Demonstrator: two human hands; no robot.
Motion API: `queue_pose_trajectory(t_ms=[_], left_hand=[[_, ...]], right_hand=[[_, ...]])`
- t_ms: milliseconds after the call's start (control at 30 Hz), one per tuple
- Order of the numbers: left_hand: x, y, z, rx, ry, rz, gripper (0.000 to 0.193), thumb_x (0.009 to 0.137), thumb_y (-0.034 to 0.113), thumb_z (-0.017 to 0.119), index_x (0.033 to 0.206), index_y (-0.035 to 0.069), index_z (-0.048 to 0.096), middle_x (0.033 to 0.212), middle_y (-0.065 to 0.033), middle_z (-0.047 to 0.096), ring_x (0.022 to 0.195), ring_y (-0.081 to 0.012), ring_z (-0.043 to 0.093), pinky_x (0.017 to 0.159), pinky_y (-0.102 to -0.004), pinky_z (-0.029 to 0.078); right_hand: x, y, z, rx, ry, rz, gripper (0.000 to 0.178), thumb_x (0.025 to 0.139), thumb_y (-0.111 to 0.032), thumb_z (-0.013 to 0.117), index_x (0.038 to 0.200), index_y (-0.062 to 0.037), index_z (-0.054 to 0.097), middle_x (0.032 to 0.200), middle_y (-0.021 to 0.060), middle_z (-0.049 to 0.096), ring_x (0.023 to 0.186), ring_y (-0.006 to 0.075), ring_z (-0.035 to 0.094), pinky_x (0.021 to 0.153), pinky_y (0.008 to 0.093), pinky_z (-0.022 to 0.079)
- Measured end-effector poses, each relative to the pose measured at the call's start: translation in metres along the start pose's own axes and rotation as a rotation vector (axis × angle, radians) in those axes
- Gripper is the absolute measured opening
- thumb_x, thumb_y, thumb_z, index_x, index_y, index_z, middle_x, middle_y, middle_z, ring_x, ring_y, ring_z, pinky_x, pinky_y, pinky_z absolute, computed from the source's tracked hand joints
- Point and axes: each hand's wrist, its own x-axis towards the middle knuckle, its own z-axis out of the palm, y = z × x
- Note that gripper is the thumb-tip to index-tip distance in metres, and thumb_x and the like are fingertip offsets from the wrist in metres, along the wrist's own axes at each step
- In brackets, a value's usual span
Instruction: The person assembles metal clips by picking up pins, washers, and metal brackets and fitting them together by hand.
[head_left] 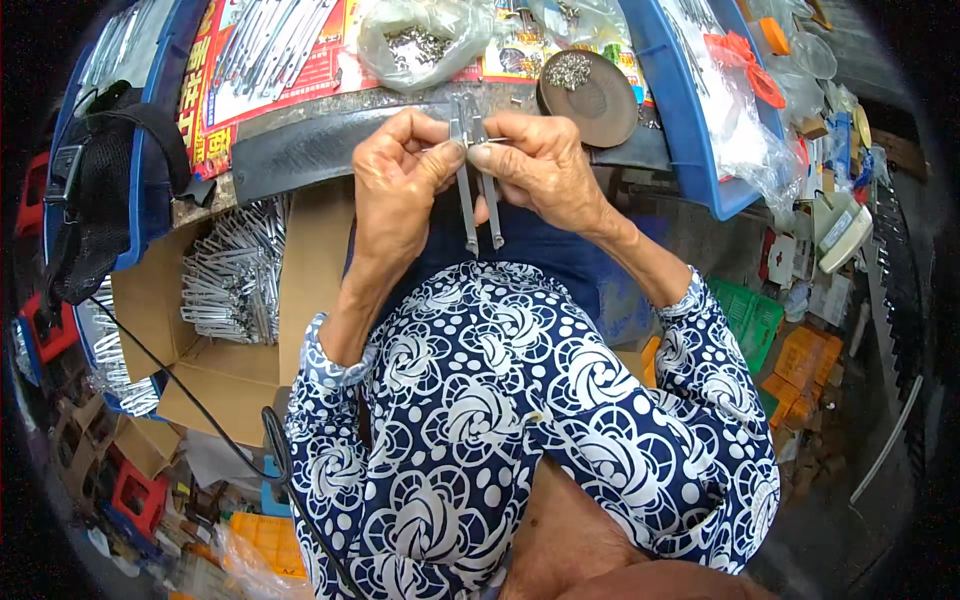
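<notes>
Just above the near edge of the bench, my two hands meet at chest height around a silver metal strip assembly [467, 205]. Two long narrow arms of it hang down side by side, and its upper end sits between my fingers. My left hand [395, 185] pinches it from the left with thumb and fingertips. From the other side, my right hand [548, 170] grips it, the thumb pressed near the joint. Thin pin-like bits show at the fingertips, too small to name. Close to my right hand lies a round brown dish [610, 115] with a heap of small metal pieces [568, 70].
Loose metal strips [270, 45] lie on red printed sheets. A plastic bag [375, 50] holds small metal parts. Blue bins [690, 150] flank the bench. At lower left, a cardboard box [215, 385] contains many metal assemblies [235, 265]; a black strap bag [100, 200] hangs beside it.
</notes>
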Motion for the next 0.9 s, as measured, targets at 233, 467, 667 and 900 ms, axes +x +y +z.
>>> queue_pose_trajectory(t_ms=[233,467,667,900], left_hand=[[0.003,-0.003,-0.005,-0.008,0.004,0.018,0.007,0.077,0.000,0.057,0.080,-0.001,0.051,0.065,0.0015,0.051,0.053,-0.0014,0.042,0.047,-0.0143,0.032],[0.006,-0.002,-0.012,-0.042,0.051,0.059,0.007,0.076,-0.001,0.057,0.079,-0.001,0.051,0.068,0.0002,0.053,0.056,-0.0020,0.044,0.050,-0.0141,0.035],[0.008,0.002,-0.011,0.088,0.096,0.133,0.006,0.076,0.000,0.058,0.079,-0.001,0.052,0.069,0.0000,0.053,0.059,-0.0031,0.046,0.054,-0.0157,0.038],[0.006,-0.002,-0.012,0.162,0.095,0.096,0.006,0.075,0.000,0.058,0.079,-0.002,0.053,0.070,-0.0002,0.054,0.063,-0.0038,0.048,0.059,-0.0170,0.041]], right_hand=[[0.008,0.000,0.003,-0.022,-0.004,0.011,0.017,0.083,-0.012,0.052,0.085,0.0047,0.056,0.053,0.0013,0.050,0.042,0.0046,0.049,0.036,0.0174,0.035],[0.013,0.005,0.010,0.053,0.044,-0.035,0.015,0.082,-0.009,0.052,0.089,0.0035,0.055,0.057,0.0002,0.049,0.043,0.0032,0.045,0.044,0.0189,0.045],[0.016,0.003,0.002,-0.109,0.028,-0.109,0.013,0.080,-0.009,0.055,0.085,0.0027,0.056,0.064,0.0001,0.052,0.054,0.0040,0.048,0.050,0.0185,0.043],[0.018,0.012,0.002,-0.054,0.101,-0.088,0.016,0.080,-0.012,0.057,0.086,0.0027,0.055,0.069,0.0008,0.053,0.059,0.0056,0.048,0.054,0.0187,0.041]])
